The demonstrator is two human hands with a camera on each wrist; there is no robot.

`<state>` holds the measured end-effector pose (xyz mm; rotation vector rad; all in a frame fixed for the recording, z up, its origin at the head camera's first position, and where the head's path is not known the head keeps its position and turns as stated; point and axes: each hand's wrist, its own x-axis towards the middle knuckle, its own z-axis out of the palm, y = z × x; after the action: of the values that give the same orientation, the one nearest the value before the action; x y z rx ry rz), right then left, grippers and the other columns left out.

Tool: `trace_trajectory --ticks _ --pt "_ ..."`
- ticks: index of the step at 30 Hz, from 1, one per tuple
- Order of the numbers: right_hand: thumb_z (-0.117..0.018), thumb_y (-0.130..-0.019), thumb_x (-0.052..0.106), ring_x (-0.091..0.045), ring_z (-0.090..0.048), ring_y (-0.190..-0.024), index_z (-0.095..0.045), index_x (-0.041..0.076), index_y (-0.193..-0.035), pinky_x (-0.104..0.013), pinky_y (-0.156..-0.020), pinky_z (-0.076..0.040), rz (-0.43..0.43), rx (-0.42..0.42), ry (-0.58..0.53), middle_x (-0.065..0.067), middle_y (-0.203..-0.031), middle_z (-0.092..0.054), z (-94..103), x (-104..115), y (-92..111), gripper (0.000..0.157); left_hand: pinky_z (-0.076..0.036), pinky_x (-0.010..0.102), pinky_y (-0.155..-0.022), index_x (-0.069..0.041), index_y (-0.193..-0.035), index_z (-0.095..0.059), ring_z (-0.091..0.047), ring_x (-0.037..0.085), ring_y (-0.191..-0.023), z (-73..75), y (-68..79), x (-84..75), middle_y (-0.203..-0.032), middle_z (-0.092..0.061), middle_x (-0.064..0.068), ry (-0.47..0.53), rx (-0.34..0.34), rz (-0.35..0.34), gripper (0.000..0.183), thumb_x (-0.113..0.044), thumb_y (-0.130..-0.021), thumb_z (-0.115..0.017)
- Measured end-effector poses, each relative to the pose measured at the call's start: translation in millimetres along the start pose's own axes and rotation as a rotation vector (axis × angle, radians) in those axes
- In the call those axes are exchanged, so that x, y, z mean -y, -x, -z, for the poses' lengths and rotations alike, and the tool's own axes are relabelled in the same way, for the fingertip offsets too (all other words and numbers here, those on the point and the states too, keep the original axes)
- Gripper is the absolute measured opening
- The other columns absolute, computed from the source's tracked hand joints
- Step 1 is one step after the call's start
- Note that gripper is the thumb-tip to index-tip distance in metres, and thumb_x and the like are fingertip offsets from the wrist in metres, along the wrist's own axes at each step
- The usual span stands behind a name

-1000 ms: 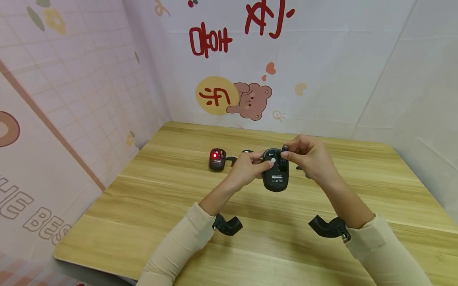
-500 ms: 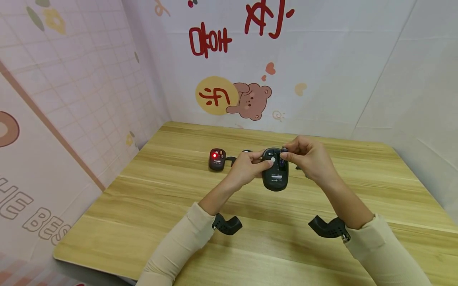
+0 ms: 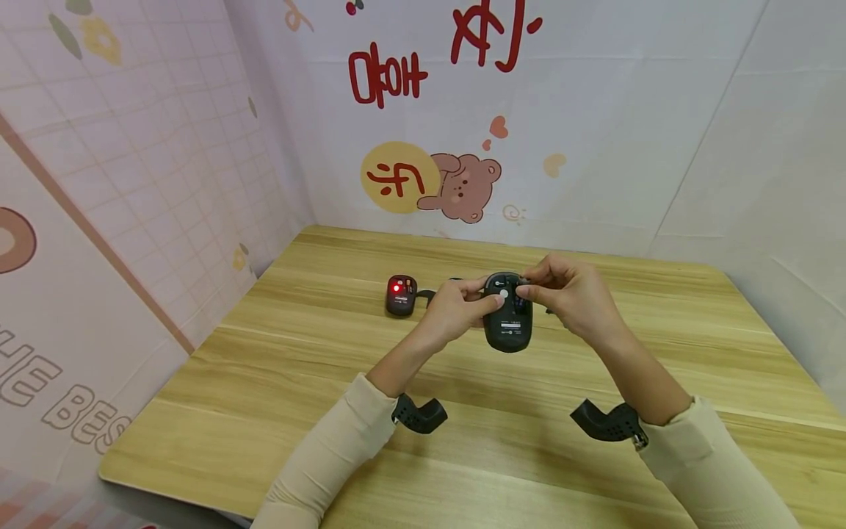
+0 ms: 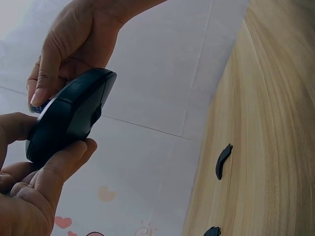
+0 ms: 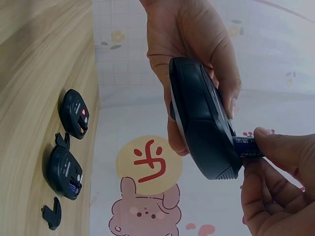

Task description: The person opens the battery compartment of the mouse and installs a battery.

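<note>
In the head view my left hand [image 3: 456,312] holds a black computer mouse [image 3: 507,334] raised over the table, underside toward me, thumb on that underside. Its battery compartment lies uncovered on the right side. Thumb and fingers of my right hand [image 3: 573,297] pinch a dark blue battery [image 5: 246,147] at the compartment. In the right wrist view one end of the battery is at the mouse and the other is between the fingertips, sticking out from the underside. From the left wrist, most of the battery [image 4: 38,107] is hidden behind the mouse.
Another mouse [image 3: 401,303] lies underside up on the wooden table [image 3: 317,345], its red light on. Near it, a second overturned mouse [image 5: 61,172] has a battery [image 5: 74,188] showing. Loose black battery covers [image 5: 52,214] lie beside them. A printed cloth wall [image 3: 595,147] stands behind.
The right hand has moved slightly left and inward, and the battery has tipped from standing out of the compartment to lying deeper against it. The left hand and mouse have barely moved.
</note>
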<state>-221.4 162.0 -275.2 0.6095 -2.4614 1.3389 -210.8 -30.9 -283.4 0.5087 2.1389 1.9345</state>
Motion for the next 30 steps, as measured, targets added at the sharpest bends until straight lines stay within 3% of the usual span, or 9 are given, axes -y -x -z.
trace_trajectory --ticks 20,30 --pt "-0.073 -0.078 0.004 -0.008 -0.062 -0.065 -0.069 -0.001 -0.084 -0.020 -0.056 -0.052 -0.008 0.016 0.002 -0.013 -0.086 -0.067 -0.3 3.7 4.0 0.009 -0.055 0.030 -0.074 0.002 -0.133 -0.046 -0.064 0.029 -0.095 2.0 0.9 -1.1 -0.111 -0.061 0.024 0.006 -0.010 -0.016 0.043 -0.003 -0.091 -0.057" --pt "-0.072 -0.081 0.007 -0.023 -0.066 -0.086 -0.069 -0.002 -0.085 -0.018 -0.068 -0.053 -0.025 0.050 -0.033 -0.014 -0.114 -0.062 -0.7 1.6 2.4 0.011 -0.054 0.033 -0.076 0.003 -0.134 -0.044 -0.063 0.028 -0.097 0.1 0.2 0.5 -0.115 -0.059 0.024 0.024 0.008 -0.010 0.045 -0.003 -0.091 -0.057"
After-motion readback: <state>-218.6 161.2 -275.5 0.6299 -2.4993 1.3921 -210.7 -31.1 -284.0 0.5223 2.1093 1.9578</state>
